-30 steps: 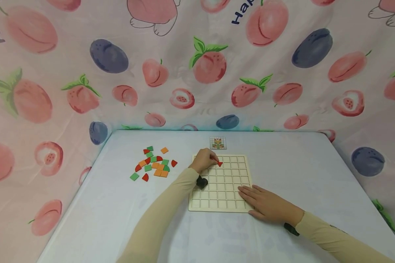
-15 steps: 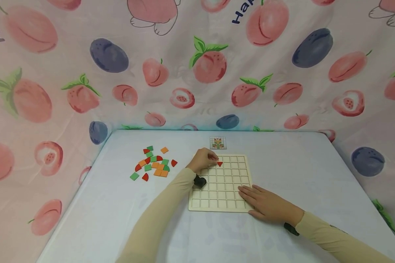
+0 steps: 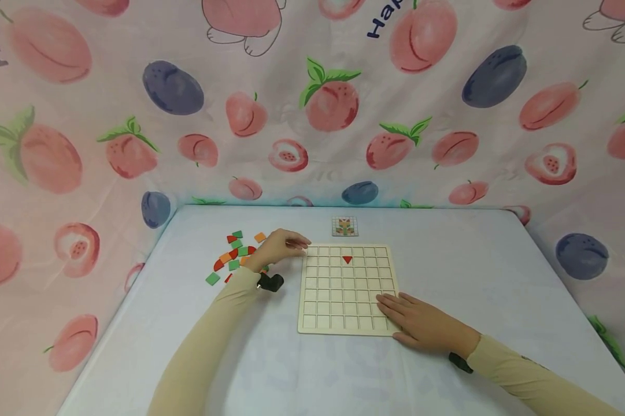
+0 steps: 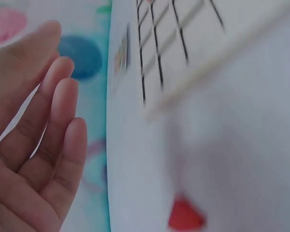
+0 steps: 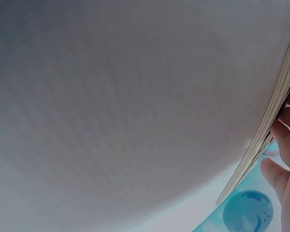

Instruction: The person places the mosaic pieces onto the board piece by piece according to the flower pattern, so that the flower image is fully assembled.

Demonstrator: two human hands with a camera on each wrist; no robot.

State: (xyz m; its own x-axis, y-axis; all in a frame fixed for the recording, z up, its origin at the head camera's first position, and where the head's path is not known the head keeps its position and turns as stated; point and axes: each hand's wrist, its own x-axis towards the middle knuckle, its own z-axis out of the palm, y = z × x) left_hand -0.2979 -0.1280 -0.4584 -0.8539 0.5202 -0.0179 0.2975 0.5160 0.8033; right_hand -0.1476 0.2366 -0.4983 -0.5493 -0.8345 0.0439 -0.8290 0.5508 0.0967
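Note:
A pale wooden grid board lies on the white table. One red triangle tile sits in its second row from the back, near the middle. My left hand is in the air just left of the board's far left corner, over the edge of the tile pile. In the left wrist view its fingers are relaxed and hold nothing. My right hand lies flat, its fingers straight on the board's right edge. Several loose tiles, like this green square, lie left of the board; my left hand hides some.
A small pattern card with a coloured figure on a grid lies behind the board. A fruit-printed cloth hangs behind the table. Black cameras are strapped at both wrists.
My left hand has let go of the red triangle tile, which stays on the board, and moved left off the board toward the loose tiles. My right hand has not moved.

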